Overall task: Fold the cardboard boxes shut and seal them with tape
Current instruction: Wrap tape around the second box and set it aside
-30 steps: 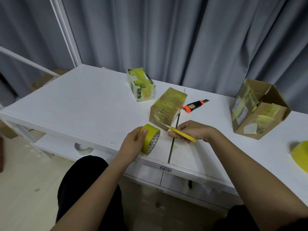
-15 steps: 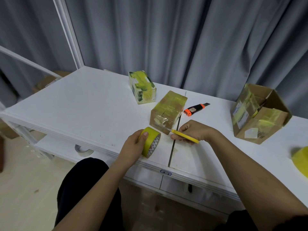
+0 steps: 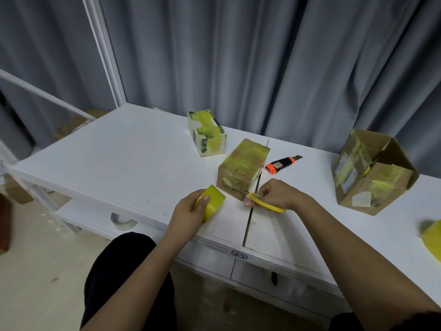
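1. Head view, the hands: the left hand [image 3: 191,211] curls round a yellow tape roll [image 3: 211,202], holding it on the white surface [image 3: 107,163], probably so the strip can be drawn out taut. The right hand [image 3: 276,194] grips a yellow-handled cutter [image 3: 267,203], its thin blade tip reaching toward the near corner of the small taped box [image 3: 242,170] just beyond both hands, likely to sever the tape there.
2. Head view, the boxes: that box lies closed, wrapped in yellow tape, so its seal looks nearly done. A second taped box [image 3: 207,133] sits farther beyond the left hand, set aside as finished. Well off beyond the right hand, a larger cardboard box [image 3: 372,173] has its flaps open, presumably waiting its turn.
3. Head view, spares: an orange-and-black utility knife [image 3: 280,164] lies just beyond the right hand, unused. Another yellow roll [image 3: 433,237], blurred, shows at the frame's edge.
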`<move>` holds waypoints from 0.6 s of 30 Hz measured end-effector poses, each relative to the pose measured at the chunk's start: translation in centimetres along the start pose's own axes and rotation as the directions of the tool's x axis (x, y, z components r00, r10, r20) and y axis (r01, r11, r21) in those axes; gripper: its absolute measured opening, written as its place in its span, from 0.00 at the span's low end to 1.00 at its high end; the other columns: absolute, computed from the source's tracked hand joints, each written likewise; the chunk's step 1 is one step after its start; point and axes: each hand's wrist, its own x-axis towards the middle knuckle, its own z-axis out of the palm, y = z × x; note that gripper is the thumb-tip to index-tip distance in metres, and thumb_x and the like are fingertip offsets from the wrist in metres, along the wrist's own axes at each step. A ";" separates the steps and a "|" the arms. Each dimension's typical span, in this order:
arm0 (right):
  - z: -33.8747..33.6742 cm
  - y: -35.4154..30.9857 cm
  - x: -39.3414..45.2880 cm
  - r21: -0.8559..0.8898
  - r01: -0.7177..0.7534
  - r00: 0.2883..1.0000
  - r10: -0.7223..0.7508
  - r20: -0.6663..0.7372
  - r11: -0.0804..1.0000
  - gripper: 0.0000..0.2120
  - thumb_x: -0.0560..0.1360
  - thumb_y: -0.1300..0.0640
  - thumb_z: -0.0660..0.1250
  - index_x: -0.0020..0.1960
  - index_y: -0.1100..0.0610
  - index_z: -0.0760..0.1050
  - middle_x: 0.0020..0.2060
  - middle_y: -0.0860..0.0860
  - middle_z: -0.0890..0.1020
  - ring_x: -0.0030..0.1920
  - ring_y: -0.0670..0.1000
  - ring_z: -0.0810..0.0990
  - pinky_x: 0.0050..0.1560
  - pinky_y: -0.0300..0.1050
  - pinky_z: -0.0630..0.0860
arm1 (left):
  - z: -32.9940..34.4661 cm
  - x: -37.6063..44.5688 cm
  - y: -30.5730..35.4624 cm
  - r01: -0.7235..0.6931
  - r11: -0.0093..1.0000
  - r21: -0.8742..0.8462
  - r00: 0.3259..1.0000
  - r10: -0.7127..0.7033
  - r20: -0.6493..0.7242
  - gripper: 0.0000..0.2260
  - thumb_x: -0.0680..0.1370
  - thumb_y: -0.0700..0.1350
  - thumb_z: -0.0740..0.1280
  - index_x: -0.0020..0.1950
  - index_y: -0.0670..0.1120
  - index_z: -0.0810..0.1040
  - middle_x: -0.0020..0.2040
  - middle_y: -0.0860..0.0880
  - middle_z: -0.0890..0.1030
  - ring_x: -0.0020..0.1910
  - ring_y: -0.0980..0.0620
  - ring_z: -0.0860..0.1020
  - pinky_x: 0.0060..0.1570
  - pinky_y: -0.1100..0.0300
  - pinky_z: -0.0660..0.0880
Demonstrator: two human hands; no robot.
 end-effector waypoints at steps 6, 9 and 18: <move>0.3 0.0 -0.1 -0.193 0.005 0.995 -0.024 -0.096 0.981 0.31 0.61 0.25 0.66 0.33 0.55 0.69 0.29 0.49 0.69 0.32 0.50 0.68 0.34 0.44 0.63 | -3.4 2.8 -1.8 -0.220 0.604 0.766 0.968 0.232 0.095 0.12 0.79 0.45 0.60 0.59 0.48 0.79 0.53 0.47 0.82 0.54 0.43 0.76 0.54 0.56 0.64; 0.6 0.4 -0.1 -0.225 0.025 0.992 -0.053 -0.119 0.974 0.31 0.62 0.25 0.66 0.31 0.54 0.67 0.27 0.49 0.68 0.31 0.49 0.67 0.33 0.43 0.62 | -3.0 3.2 -2.1 -0.098 0.449 0.888 0.995 0.045 0.087 0.15 0.77 0.45 0.61 0.63 0.48 0.75 0.61 0.47 0.75 0.61 0.44 0.70 0.57 0.55 0.61; 1.0 0.8 -0.8 -0.405 0.093 0.964 -0.184 -0.191 0.910 0.31 0.63 0.24 0.63 0.39 0.53 0.71 0.33 0.48 0.76 0.37 0.52 0.74 0.34 0.44 0.65 | 2.5 10.4 3.2 -0.635 0.534 0.558 0.743 0.224 0.631 0.29 0.77 0.33 0.57 0.76 0.49 0.58 0.78 0.49 0.51 0.77 0.49 0.51 0.73 0.56 0.51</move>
